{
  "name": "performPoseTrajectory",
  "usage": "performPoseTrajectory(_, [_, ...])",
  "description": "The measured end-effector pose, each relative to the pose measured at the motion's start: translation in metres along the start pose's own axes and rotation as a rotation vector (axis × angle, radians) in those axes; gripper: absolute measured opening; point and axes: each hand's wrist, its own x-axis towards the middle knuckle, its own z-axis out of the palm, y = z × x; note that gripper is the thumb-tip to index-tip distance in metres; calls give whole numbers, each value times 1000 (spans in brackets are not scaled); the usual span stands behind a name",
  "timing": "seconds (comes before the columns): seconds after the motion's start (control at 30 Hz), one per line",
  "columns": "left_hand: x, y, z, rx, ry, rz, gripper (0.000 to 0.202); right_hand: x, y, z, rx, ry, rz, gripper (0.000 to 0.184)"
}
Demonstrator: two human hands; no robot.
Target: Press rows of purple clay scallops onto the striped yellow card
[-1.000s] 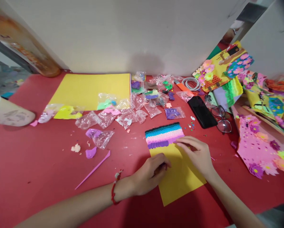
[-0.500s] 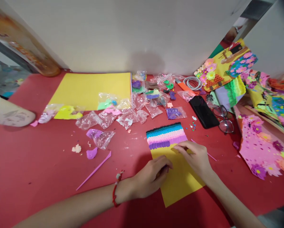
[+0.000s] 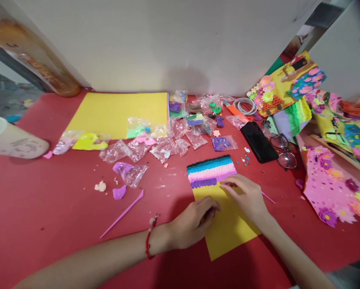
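A yellow sheet (image 3: 228,224) lies on the red table, its upper part covered with scalloped clay rows (image 3: 211,170) in black, blue, pale pink and violet. Below them runs a shorter dark purple clay row (image 3: 203,183). My right hand (image 3: 247,196) pinches a small bit of purple clay at the right end of that row, thumb and forefinger together. Over the sheet's left edge, my left hand (image 3: 194,222) is closed with its fingers curled; whatever they hold is hidden. A red bracelet (image 3: 149,241) circles the left wrist.
Left of the sheet lie a pink clay tool (image 3: 122,214), purple clay (image 3: 119,192) and clay bags (image 3: 134,174). Behind are a larger yellow sheet (image 3: 116,108) and more bags. A phone (image 3: 258,141), glasses (image 3: 283,150) and decorated pictures (image 3: 333,180) occupy the right; a cup (image 3: 17,138) lies left.
My right fingertips have come down to the end of the dark purple row. My left hand stays almost still. The whole view has shifted slightly.
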Motion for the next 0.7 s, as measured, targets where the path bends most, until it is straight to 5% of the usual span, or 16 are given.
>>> performPoseTrajectory(0.4, [0,1,-1,24,-6,7,17,1,1,1,-71,-23,4,8])
performPoseTrajectory(0.7, [0,-1,0,43,18,48,17,4,8,3,-188,23,-137,10])
